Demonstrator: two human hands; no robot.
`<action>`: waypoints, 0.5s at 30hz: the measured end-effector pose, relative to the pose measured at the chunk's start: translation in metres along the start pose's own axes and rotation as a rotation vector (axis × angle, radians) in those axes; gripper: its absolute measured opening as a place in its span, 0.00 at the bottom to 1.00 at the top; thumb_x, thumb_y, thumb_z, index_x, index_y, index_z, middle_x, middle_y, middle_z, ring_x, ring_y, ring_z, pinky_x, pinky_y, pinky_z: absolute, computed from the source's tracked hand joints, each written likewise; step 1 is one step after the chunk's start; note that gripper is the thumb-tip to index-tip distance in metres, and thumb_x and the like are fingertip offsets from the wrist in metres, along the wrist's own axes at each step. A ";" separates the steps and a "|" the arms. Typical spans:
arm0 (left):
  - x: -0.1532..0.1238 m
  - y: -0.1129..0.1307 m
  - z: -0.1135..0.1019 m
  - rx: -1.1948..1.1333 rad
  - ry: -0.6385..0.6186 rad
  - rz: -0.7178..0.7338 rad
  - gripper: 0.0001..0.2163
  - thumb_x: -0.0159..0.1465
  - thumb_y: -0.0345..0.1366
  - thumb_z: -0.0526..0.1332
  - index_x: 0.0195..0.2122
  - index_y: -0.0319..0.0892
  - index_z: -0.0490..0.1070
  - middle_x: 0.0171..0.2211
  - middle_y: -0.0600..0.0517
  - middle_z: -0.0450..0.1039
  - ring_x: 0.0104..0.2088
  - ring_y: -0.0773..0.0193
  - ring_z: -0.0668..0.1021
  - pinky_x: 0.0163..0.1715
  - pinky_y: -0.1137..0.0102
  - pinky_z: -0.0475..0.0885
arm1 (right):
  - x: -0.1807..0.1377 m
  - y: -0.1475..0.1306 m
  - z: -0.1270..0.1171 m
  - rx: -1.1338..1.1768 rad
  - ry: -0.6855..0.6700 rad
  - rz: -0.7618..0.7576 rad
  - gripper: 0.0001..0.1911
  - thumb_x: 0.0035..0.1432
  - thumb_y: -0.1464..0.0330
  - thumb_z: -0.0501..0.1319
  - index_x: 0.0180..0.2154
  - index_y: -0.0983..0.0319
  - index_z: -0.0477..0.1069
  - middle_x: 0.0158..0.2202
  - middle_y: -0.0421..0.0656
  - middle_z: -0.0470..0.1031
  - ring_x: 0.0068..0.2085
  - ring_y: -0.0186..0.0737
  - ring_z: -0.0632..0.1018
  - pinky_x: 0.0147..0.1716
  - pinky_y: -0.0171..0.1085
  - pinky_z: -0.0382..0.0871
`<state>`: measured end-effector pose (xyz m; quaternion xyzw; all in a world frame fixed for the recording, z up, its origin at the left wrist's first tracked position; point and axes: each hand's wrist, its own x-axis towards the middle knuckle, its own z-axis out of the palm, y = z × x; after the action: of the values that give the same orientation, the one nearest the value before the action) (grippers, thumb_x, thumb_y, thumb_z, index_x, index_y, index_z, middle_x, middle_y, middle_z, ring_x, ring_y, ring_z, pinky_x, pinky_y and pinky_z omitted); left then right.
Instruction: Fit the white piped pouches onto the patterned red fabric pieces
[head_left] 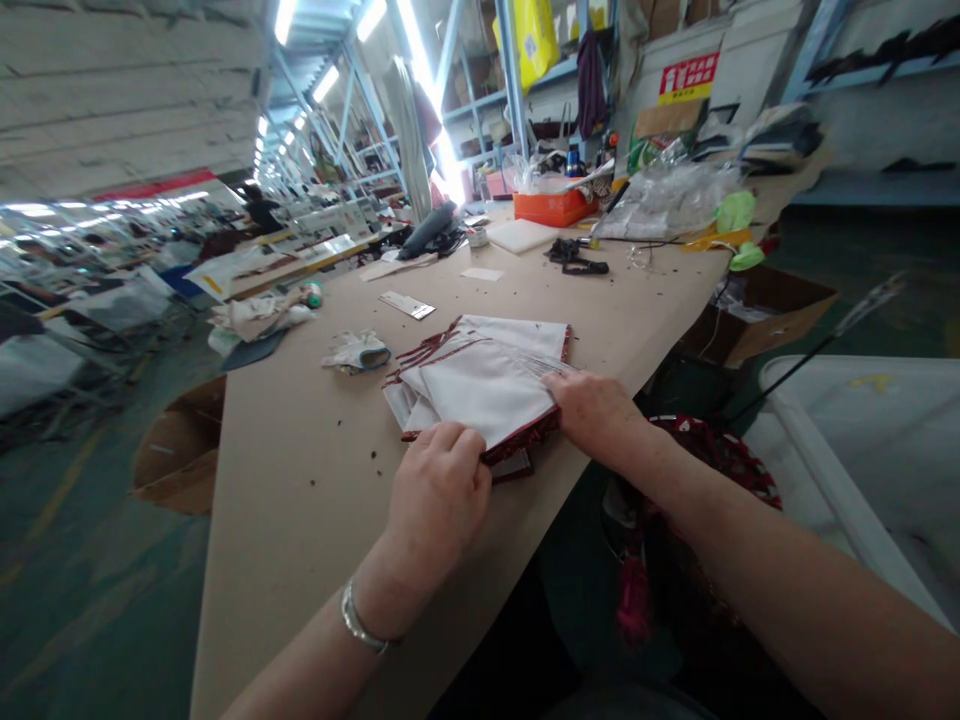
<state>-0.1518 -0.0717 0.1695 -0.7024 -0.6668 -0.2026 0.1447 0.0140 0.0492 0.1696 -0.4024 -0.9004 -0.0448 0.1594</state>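
A small pile of white fabric pieces with dark red patterned edges (484,385) lies on the tan table, several layers fanned at its left side. My left hand (442,490), a silver bangle at its wrist, is closed on the near edge of the top piece. At the right corner, my right hand (596,415) pinches the same fabric between thumb and fingers. The undersides of both grips are hidden. Just left of the pile rests a whitish work glove (355,352) with a blue-grey cuff.
Beyond the pile lie a metal plate (406,305), a black tool (576,257) and an orange box (553,205). Plastic bags (667,200) cover the far right. Cardboard boxes (180,445) and a white bin (885,430) flank the table (300,560). Dark scraps dot its surface.
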 end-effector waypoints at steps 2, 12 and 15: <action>-0.009 0.000 0.007 -0.021 -0.033 -0.049 0.07 0.56 0.26 0.53 0.28 0.42 0.68 0.31 0.48 0.70 0.35 0.57 0.73 0.37 0.64 0.69 | -0.018 0.005 -0.013 0.056 0.054 0.032 0.18 0.55 0.76 0.52 0.47 0.63 0.69 0.42 0.48 0.76 0.40 0.45 0.76 0.38 0.41 0.70; -0.019 0.073 0.040 -1.802 0.042 -0.879 0.11 0.53 0.38 0.65 0.34 0.43 0.64 0.26 0.58 0.69 0.24 0.68 0.74 0.21 0.72 0.74 | -0.142 0.006 0.015 0.365 -0.265 0.138 0.13 0.57 0.78 0.48 0.34 0.63 0.69 0.30 0.44 0.74 0.32 0.39 0.76 0.31 0.35 0.65; -0.031 0.091 0.062 -1.797 -0.083 -0.938 0.11 0.53 0.39 0.66 0.33 0.42 0.66 0.24 0.58 0.70 0.20 0.71 0.72 0.19 0.75 0.72 | -0.156 0.017 0.033 0.880 -0.186 0.385 0.10 0.60 0.70 0.51 0.33 0.62 0.71 0.30 0.43 0.75 0.33 0.39 0.76 0.34 0.35 0.66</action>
<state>-0.0560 -0.0758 0.1068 -0.2252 -0.4805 -0.6410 -0.5545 0.1159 -0.0432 0.0873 -0.4585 -0.7534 0.4066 0.2384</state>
